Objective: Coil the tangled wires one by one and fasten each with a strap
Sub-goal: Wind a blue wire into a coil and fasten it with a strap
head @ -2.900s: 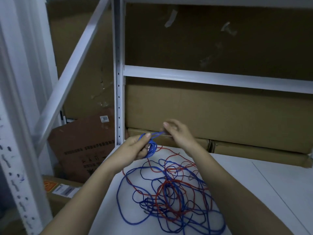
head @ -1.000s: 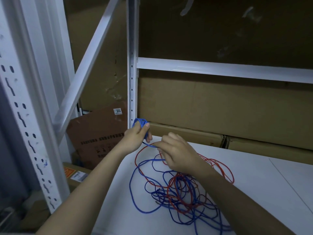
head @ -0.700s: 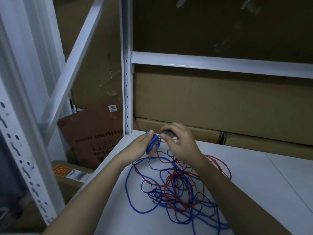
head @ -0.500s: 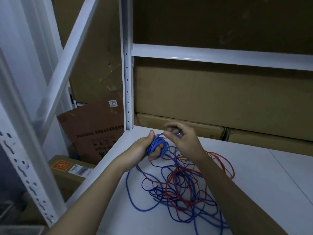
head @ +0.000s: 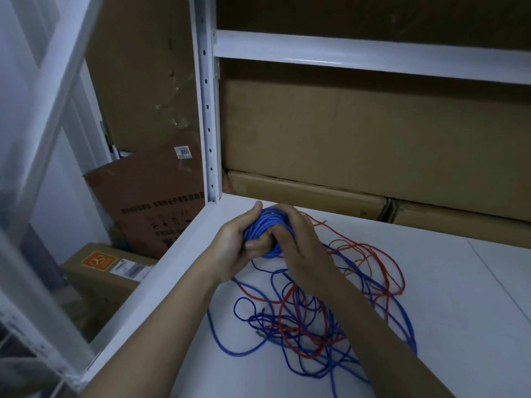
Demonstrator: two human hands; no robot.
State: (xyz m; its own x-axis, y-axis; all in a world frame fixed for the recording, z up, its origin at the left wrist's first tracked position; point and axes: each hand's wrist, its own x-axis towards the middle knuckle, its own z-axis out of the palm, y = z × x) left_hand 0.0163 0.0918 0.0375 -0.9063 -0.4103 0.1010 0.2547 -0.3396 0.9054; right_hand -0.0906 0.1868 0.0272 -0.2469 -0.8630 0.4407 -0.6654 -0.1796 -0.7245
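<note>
Blue coil (head: 268, 226) grown thicker; both hands (head: 260, 242) clasp it, upright

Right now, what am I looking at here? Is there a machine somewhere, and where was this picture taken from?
There is no machine. A person wears a camera on the head, so the picture looks forward and down at their own two bare arms. The left hand and the right hand both grip a small blue coil of wire, wound into a bundle between them. Below the hands, on the white shelf, lies a loose tangle of blue and red wires, not yet sorted. One blue strand seems to run from the coil down into it. Behind stand cardboard boxes and a white metal post of the rack. No strap is visible.
</note>
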